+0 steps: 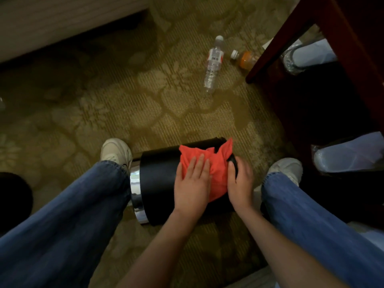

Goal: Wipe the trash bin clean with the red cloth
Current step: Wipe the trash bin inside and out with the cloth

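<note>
Left hand (192,183) atop cloth (217,165) on bin (158,177)

You work in a carpeted bedroom or hotel room: floral-patterned carpet (145,90) underfoot, a bed base (52,21) upper left, dark red wooden furniture (342,38) at right.

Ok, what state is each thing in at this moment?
trash bin: lying on its side on the carpet.
red cloth: crumpled, draped over the bin's side.
left hand: flat, pressing the cloth.
right hand: gripping the bin's end.
clear bottle: lying down, capped.
orange bottle: lying down, capped, partly hidden.
</note>
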A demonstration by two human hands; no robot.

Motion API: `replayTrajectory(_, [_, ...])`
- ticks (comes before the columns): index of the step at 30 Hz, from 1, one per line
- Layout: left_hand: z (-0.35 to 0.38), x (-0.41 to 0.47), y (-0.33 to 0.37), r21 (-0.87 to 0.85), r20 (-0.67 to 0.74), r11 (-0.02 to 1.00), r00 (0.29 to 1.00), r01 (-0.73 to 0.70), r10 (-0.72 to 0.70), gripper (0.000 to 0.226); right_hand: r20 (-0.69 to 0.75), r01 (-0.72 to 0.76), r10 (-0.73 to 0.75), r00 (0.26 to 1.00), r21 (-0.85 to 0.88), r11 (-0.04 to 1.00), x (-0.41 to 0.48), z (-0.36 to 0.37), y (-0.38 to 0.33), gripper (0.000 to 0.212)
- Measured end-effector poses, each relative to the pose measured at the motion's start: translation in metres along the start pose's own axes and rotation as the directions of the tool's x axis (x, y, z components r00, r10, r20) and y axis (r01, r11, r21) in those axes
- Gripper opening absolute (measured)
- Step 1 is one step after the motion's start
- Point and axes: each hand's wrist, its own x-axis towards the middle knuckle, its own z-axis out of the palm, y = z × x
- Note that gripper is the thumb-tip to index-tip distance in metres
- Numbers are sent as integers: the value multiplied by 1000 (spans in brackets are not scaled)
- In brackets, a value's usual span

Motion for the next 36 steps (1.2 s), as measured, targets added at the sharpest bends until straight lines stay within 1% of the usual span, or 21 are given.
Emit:
replayTrajectory(3, [0, 3, -30, -20, -41, 989, 988, 147, -148, 47, 32, 5, -3, 999, -51, 999, 6, 1, -2, 55])
replayTrajectory(7, [-7, 11, -74, -100, -101, 943, 940, 317, -326, 54, 49, -8, 13, 999, -87, 996, 3, -1, -6, 52])
replayTrajectory(8, [-11, 14, -83, -98, -83, 930, 929, 353, -361, 59, 46, -4, 9, 999, -95, 995, 2, -1, -6, 51])
replayTrajectory(10, [-15, 21, -92, -27, -23, 917, 917, 397, -398, 66, 45, -1, 6, 999, -107, 994, 2, -1, -5, 50])
replayTrajectory(12, [-18, 23, -83, 33, 55, 904, 903, 426, -427, 72, 40, 3, 2, 999, -125, 992, 2, -1, -3, 49])
replayTrajectory(13, [-16, 22, -72, 32, 84, 902, 898, 430, -431, 72, 36, 5, 0, 999, -131, 991, 2, -1, -3, 48])
replayTrajectory(15, [-12, 19, -41, 5, 119, 918, 911, 396, -394, 67, 15, 17, -15, 1000, -138, 990, 0, -1, -5, 45])
replayTrajectory(18, [-4, 30, -4, -68, 99, 959, 958, 276, -269, 66, -12, 14, -16, 1000, -158, 987, 2, 1, -5, 45])
replayTrajectory(21, [-5, 56, 14, -114, 72, 987, 992, 114, -106, 85, -38, 14, -21, 999, -174, 985, 7, 4, -5, 43])
replayTrajectory(23, [-5, 70, 19, -108, 103, 992, 994, 57, -46, 86, -56, 17, -28, 998, -183, 983, 10, 6, -6, 41])
replayTrajectory(26, [-8, 88, 12, -97, 109, 995, 994, 31, -21, 73, -33, 3, -9, 999, -186, 983, 19, 8, -7, 44])
replayTrajectory(28, [-9, 98, 1, -76, 131, 997, 991, 13, -3, 58, -15, -3, 0, 1000, -188, 982, 24, 9, -8, 46])
replayTrajectory(30, [-11, 106, -15, -89, 185, 994, 982, 67, -50, 47, -18, 3, -6, 1000, -178, 984, 22, 8, -8, 46])
replayTrajectory(33, [-12, 104, -58, -118, 298, 965, 936, 232, -188, 48, 13, -2, 3, 1000, -127, 992, 8, 3, -5, 44])
replayTrajectory(36, [-14, 88, -113, -100, 363, 940, 891, 327, -272, 49, 34, -23, 27, 999, -114, 993, 3, 1, -3, 44])
